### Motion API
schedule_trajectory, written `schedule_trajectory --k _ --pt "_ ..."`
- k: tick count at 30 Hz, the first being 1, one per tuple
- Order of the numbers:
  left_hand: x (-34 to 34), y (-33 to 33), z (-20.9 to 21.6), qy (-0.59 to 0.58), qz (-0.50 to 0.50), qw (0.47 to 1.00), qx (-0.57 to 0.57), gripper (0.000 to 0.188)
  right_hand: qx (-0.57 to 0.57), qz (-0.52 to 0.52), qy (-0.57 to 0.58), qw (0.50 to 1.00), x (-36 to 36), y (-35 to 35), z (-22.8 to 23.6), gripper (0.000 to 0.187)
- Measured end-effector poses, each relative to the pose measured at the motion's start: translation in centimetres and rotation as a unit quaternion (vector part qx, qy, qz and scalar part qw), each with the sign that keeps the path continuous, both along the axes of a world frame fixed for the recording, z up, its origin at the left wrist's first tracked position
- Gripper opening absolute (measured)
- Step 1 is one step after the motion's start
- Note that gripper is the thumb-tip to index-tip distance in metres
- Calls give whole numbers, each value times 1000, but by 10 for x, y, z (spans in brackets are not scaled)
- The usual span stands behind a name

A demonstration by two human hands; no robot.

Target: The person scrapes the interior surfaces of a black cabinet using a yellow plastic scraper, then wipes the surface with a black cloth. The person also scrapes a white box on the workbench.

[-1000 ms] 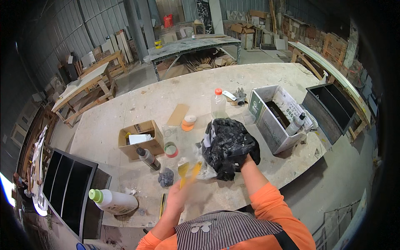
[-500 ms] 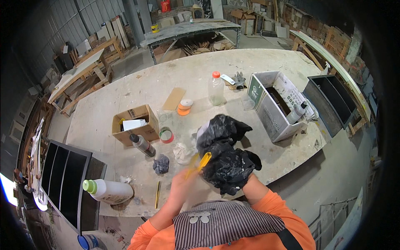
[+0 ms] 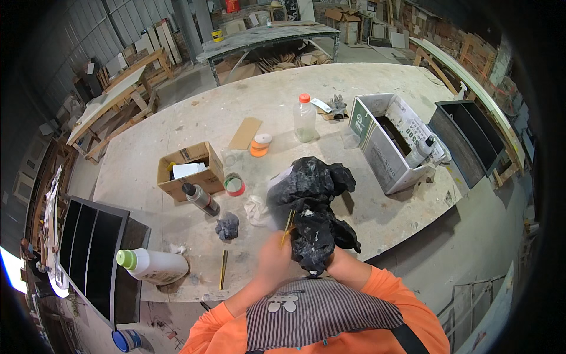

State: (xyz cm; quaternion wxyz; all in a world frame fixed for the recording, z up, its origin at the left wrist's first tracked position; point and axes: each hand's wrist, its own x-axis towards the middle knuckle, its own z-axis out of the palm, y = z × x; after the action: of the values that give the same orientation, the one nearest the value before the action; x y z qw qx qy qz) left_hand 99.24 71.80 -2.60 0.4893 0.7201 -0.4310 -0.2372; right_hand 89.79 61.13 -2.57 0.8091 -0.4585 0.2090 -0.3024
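Observation:
My left hand (image 3: pixel 275 255), smeared by motion, is closed around a slim yellow tool (image 3: pixel 287 227) with a dark stripe, perhaps a utility knife. The tool's upper end stands against the side of a crumpled black plastic bag (image 3: pixel 309 183), which is dusted with white marks. On the bag's near right side, my right hand (image 3: pixel 342 265) grips its lower folds; most of its fingers are hidden by the plastic. A similar thin yellow piece (image 3: pixel 223 269) lies on the table left of my left hand. What is inside the bag cannot be seen.
Left of the bag are a white rag (image 3: pixel 256 210), a grey crumpled wad (image 3: pixel 227 226), a dark-capped bottle (image 3: pixel 201 199) and a small carton (image 3: pixel 190 171). A large green-capped bottle (image 3: pixel 154 266) tilts at the left edge. A bigger box (image 3: pixel 383 159) stands right, a red-capped bottle (image 3: pixel 305 121) beyond.
My left hand has moved up and right with the yellow tool, which now appears turned edge-on against the bag. My right hand and the bag's lower part have shifted slightly left.

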Motion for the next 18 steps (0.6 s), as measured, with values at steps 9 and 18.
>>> schedule_trajectory --k 9,18 --pt "-12 9 24 -128 -72 983 111 18 -2 -5 33 999 -8 11 -9 36" --pt "-5 7 13 -70 -25 995 69 21 -5 -17 42 999 -10 14 -8 36"
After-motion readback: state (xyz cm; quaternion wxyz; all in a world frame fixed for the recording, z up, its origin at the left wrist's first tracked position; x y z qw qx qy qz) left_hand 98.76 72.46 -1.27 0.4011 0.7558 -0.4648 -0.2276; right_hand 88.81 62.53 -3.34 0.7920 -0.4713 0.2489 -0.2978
